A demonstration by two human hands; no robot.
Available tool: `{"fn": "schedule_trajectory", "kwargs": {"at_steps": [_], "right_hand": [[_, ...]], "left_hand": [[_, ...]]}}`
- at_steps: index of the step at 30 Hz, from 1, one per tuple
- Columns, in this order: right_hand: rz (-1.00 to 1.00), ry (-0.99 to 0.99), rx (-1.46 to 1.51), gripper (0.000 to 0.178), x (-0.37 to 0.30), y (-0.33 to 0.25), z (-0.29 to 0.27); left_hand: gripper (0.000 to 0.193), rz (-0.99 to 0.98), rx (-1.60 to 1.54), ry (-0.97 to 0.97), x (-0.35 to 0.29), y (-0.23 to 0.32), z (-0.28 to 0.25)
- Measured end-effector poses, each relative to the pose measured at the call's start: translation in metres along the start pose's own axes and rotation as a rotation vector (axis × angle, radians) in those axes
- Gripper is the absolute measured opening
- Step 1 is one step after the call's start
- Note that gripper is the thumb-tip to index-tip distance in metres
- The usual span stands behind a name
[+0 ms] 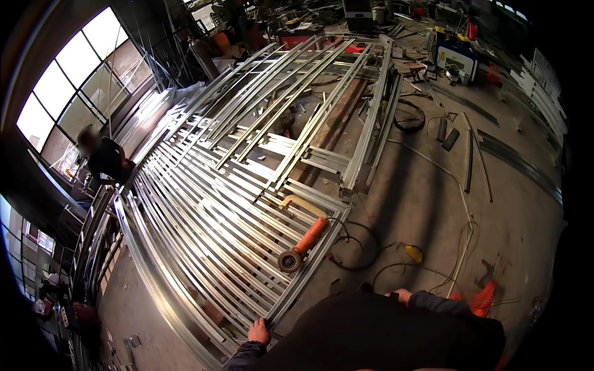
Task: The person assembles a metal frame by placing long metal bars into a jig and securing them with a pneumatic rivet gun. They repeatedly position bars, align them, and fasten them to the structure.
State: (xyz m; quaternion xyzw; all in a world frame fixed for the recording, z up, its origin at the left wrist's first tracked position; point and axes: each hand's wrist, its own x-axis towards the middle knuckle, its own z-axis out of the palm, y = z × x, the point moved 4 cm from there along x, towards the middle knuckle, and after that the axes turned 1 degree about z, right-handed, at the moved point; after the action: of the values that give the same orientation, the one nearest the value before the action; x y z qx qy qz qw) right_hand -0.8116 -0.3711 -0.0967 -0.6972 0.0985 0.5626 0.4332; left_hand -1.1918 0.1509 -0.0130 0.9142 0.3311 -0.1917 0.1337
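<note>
My left hand [259, 332] is closed over the near corner of a large metal frame [306, 272] with several parallel bars. An orange angle grinder [311, 237] lies on the bars near the frame's right edge, its round disc toward me. Just beyond it is a tan, curved handle-like piece [303, 204]. At the right, beside my dark clothing, my right hand [403, 296] has its fingers curled at something small and dark that I cannot make out.
Beyond the near frame lies a longer frame of rails [291, 102]. Cables [467, 235], a yellow piece [413, 253] and loose metal strips [468, 164] lie on the floor at the right. Another person [108, 157] is at the far left. A white-and-blue machine [456, 62] stands behind.
</note>
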Motion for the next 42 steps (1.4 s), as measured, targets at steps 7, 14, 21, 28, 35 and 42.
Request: {"fn": "schedule_trajectory", "kwargs": {"at_steps": [7, 14, 21, 28, 35, 42], "right_hand": [[0.045, -0.103, 0.194, 0.034, -0.024, -0.005, -0.085], [0.074, -0.044, 0.538, 0.023, -0.027, 0.072, -0.122], [-0.069, 0.372, 0.179, 0.041, -0.075, 0.078, -0.156], [-0.073, 0.621, -0.004, 0.043, -0.075, 0.074, -0.183], [-0.277, 0.645, -0.055, 0.038, -0.008, -0.061, -0.279], [-0.396, 0.562, -0.061, 0.034, 0.038, -0.361, -0.430]], "left_hand": [[0.036, -0.012, 0.199, -0.423, 0.019, 0.108, -0.042], [0.040, 0.377, -0.210, -0.015, 0.115, 0.332, -0.133], [0.037, 0.741, -0.363, 0.137, 0.188, 0.486, -0.178], [0.049, 0.873, -0.561, 0.283, 0.280, 0.604, -0.198], [0.064, 0.667, -0.614, 0.462, 0.455, 0.691, -0.263], [0.087, 0.394, -0.457, 0.486, 0.615, 0.732, -0.263]]}}
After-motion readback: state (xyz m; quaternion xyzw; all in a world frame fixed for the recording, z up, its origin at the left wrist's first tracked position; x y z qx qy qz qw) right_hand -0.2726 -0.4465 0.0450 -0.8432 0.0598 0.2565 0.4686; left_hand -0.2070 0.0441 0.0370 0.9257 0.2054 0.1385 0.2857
